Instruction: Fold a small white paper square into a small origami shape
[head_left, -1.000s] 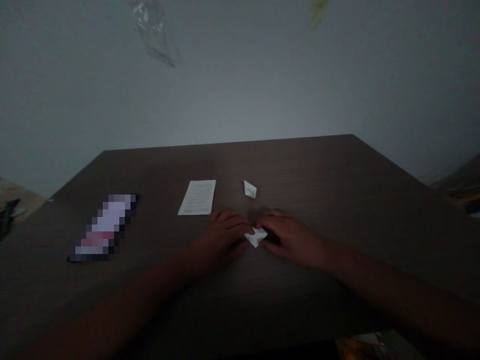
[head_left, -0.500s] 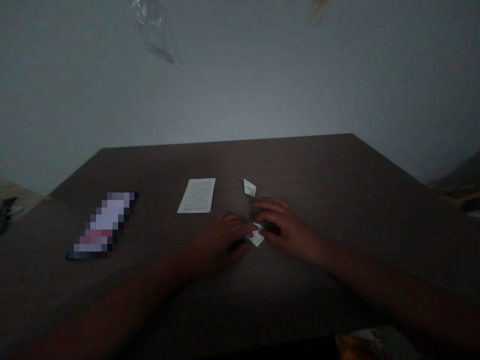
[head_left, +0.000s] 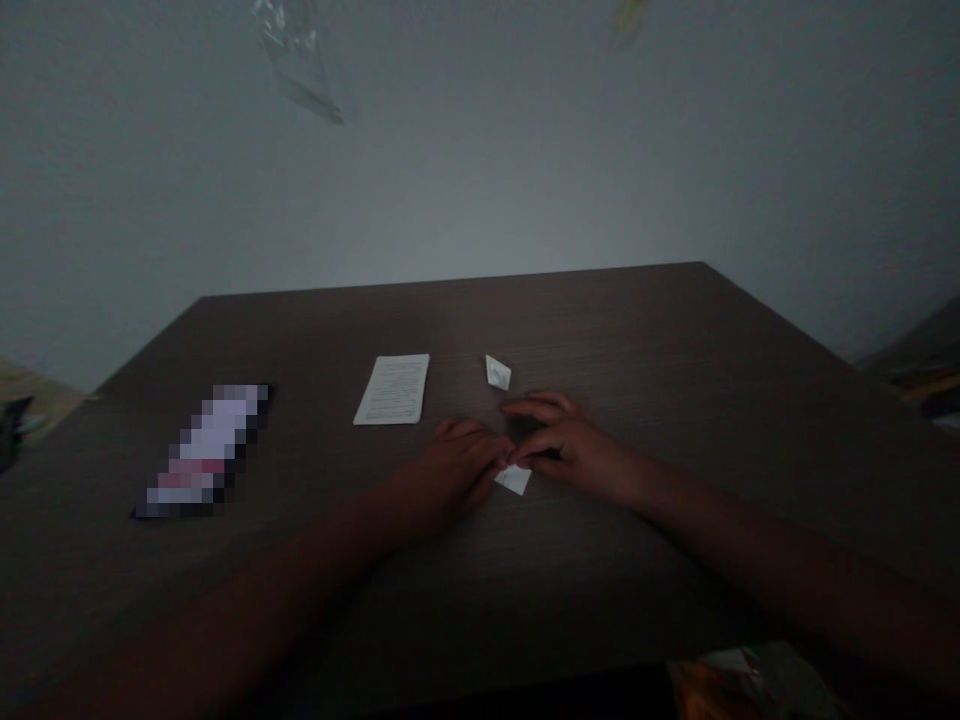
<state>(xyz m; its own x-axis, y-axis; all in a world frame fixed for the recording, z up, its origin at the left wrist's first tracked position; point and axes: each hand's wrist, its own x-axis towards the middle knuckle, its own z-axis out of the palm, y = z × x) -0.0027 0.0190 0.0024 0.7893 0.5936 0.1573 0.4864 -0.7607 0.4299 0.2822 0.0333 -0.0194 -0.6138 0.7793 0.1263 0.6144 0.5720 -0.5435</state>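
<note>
A small white piece of paper (head_left: 514,479) lies on the dark tabletop, its far part covered by fingers. My left hand (head_left: 459,462) is closed with its fingertips at the paper's left and far edges. From the other side, the thumb and index finger of my right hand (head_left: 564,443) pinch at the paper's far edge, while its other fingers are curved and lifted. The fingertips of both hands meet over the paper. Just beyond them sits a small folded white paper piece (head_left: 498,373), partly raised from the table.
Left of the hands lies a printed white sheet or booklet (head_left: 393,390). A phone (head_left: 206,448) with a blurred screen is farther left on the table (head_left: 600,330). Behind stands a pale wall (head_left: 480,160) with a clear plastic bag (head_left: 300,60) on it. Colourful packaging (head_left: 739,685) shows below the near edge.
My fingertips have come together over the far part of the paper, covering more of it. My left thumb has drawn in toward the fingers. The other items stay in place.
</note>
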